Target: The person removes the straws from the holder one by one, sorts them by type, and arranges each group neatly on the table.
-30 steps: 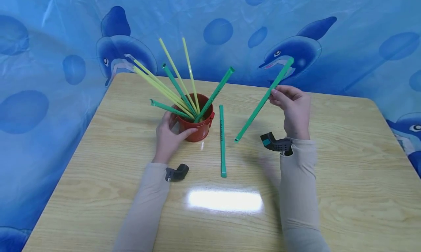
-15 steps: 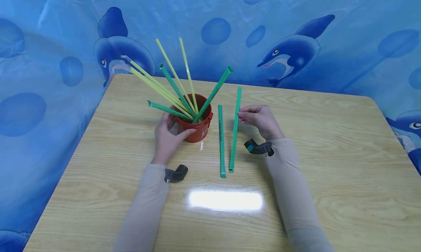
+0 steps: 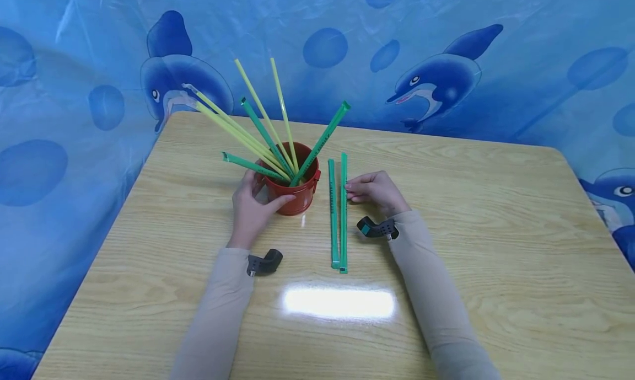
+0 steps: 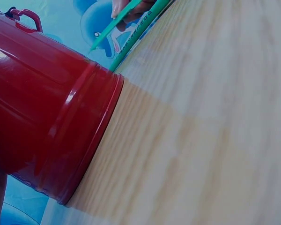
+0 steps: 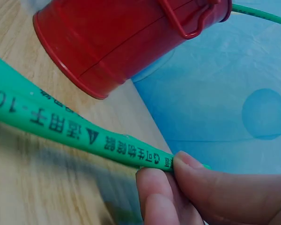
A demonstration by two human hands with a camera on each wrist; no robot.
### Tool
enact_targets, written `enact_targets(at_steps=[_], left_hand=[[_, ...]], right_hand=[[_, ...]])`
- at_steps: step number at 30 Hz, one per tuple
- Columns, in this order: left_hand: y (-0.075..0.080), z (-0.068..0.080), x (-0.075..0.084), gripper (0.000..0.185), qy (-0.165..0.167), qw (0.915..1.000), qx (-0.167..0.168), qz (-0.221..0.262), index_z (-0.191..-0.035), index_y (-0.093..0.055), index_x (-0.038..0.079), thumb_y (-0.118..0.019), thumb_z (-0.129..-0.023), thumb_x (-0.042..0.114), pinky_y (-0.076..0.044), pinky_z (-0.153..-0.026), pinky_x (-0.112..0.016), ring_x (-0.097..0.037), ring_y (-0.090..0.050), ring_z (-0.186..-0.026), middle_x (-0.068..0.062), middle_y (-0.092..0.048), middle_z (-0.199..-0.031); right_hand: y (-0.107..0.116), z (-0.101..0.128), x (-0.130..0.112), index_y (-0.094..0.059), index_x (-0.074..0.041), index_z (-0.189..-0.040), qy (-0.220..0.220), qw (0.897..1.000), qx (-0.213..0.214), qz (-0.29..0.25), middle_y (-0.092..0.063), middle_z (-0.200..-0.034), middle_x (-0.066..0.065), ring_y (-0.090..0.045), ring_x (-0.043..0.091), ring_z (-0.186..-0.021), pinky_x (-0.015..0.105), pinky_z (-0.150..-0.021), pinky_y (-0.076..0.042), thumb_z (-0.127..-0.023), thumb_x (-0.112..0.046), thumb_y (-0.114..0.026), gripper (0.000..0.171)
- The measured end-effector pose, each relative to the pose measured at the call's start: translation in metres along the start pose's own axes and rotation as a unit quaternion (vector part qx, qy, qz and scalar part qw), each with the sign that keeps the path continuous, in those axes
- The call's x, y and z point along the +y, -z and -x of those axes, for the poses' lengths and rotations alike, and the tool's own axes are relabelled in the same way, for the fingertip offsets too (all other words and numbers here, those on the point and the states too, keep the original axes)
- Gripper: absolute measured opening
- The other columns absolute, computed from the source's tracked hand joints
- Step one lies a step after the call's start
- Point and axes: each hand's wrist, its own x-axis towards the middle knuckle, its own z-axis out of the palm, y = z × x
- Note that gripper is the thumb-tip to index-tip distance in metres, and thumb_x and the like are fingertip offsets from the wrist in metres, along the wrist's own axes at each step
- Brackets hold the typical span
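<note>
A small red metal bucket (image 3: 291, 199) stands upright on the table with several straws leaning out of it. My left hand (image 3: 252, 206) grips it from the left, thumb across the front and fingers round the far side. Between thumb and fingertips, my right hand (image 3: 375, 191) pinches a green straw in a printed wrapper (image 5: 107, 143). That straw lies lengthwise close beside a second green wrapped straw (image 3: 333, 214), just right of the bucket. The left wrist view shows the bucket's side wall (image 4: 42, 93) and both green straws beyond it.
In the bucket are yellow straws (image 3: 255, 87) and green wrapped straws (image 3: 324, 140), fanned to the left, back and right. A handle (image 5: 189, 28) hangs on the bucket's side. A blue dolphin-print sheet (image 3: 327, 10) rises behind the wooden table (image 3: 496, 247).
My right hand has moved left and lowered its green straw from a raised, slanted position to alongside the one on the table. My left hand stays on the bucket.
</note>
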Motion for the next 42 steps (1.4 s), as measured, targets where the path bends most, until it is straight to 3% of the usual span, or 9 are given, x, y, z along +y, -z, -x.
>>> enact_targets(at_steps=[7,19,42], left_hand=[[0.0017,0.0003,0.0007,0.078,-0.015,0.9998,0.005,-0.009,-0.139,-0.042,0.014,-0.083,-0.073,0.021,-0.045,-0.099,-0.035,-0.024,-0.048,-0.124,-0.006,-0.048,-0.137],[-0.0005,0.0005,-0.0019,0.077,-0.010,0.9999,0.004,0.000,-0.139,-0.043,0.016,-0.082,-0.073,0.024,-0.046,-0.098,-0.035,-0.023,-0.048,-0.125,-0.004,-0.049,-0.137],[-0.0005,0.0015,0.0016,0.077,-0.002,1.0000,0.002,0.001,-0.140,-0.041,0.016,-0.082,-0.074,0.022,-0.046,-0.097,-0.034,-0.024,-0.048,-0.125,-0.005,-0.048,-0.138]], right_hand=[[-0.0064,-0.0021,0.0025,-0.062,0.016,-0.109,0.012,1.000,0.007,0.017,-0.068,-0.071,0.005,-0.066,0.010,-0.063,0.024,-0.062,-0.057,-0.090,-0.002,-0.062,0.026],[-0.0081,-0.0032,0.0066,-0.064,0.016,-0.104,0.033,0.997,0.018,0.061,-0.068,-0.074,0.007,-0.065,0.010,-0.062,0.024,-0.060,-0.057,-0.090,-0.002,-0.061,0.023],[-0.0098,-0.0060,0.0068,-0.065,0.015,-0.102,0.024,0.998,0.033,0.045,-0.068,-0.072,0.006,-0.065,0.010,-0.059,0.024,-0.060,-0.057,-0.089,-0.002,-0.062,0.021]])
